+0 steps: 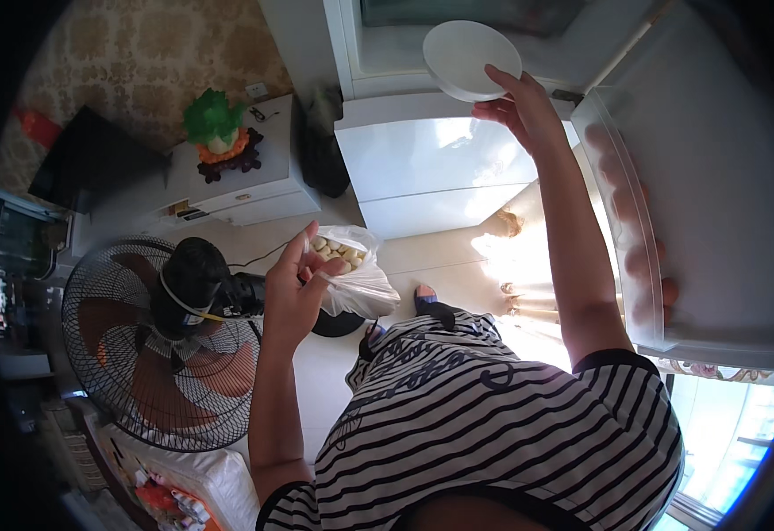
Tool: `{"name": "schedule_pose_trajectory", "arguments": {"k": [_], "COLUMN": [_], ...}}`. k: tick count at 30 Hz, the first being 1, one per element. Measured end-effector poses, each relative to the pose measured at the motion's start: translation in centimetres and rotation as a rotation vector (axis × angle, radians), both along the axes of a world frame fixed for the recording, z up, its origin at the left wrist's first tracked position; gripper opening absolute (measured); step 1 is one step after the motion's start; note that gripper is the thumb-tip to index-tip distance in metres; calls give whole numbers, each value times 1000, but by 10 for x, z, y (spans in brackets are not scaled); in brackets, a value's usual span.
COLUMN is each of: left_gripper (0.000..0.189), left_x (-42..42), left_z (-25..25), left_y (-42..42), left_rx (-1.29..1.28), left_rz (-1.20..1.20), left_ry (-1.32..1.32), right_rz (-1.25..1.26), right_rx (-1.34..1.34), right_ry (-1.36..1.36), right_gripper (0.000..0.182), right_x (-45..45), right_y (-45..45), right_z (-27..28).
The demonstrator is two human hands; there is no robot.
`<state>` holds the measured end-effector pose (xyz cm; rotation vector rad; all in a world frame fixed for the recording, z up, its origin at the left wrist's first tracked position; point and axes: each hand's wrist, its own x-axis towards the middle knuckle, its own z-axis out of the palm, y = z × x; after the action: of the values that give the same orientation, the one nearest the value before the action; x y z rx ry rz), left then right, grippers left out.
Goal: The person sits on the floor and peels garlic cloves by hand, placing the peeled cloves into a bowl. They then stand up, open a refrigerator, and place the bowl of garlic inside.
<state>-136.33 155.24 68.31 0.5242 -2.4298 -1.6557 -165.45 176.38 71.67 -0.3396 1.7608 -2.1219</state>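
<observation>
My left hand (300,285) grips the rim of a thin, clear plastic bag (360,285), which hangs open and shows several small, pale, rounded pieces (339,252) inside. At the top, my right hand (519,106) holds a round white dish or lid (470,56) by its edge, thumb on the near face. The dish is beside the opening of a fridge compartment (400,60). Whether anything lies in the dish cannot be told.
An open fridge door (725,199) with eggs (632,202) in its clear rack stands at the right. White drawer fronts (440,159) lie below the compartment. A standing fan (168,345) is close at the left. Behind it are a white cabinet (260,192) and a cabbage-shaped ornament (217,126).
</observation>
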Motion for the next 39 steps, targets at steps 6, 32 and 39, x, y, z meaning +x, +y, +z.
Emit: {"name": "schedule_pose_trajectory", "arguments": {"k": [6,32,39], "left_gripper": [30,34,48], "left_x": [-9,-59,-122], "left_z": [4,126,218], "left_y": [10,51,76], "left_rx": [51,386,310], "left_rz": [65,-381,-874], "left_ry": [60,250,315], "right_rz": [-119,230,291], "right_rx": [7,307,-567], "right_ry": [-120,111,-363], "right_gripper": [51,64,100], "right_x": [-75,64,164], "right_y": [-21,35,109], "right_z": [-28,-64,-122]}}
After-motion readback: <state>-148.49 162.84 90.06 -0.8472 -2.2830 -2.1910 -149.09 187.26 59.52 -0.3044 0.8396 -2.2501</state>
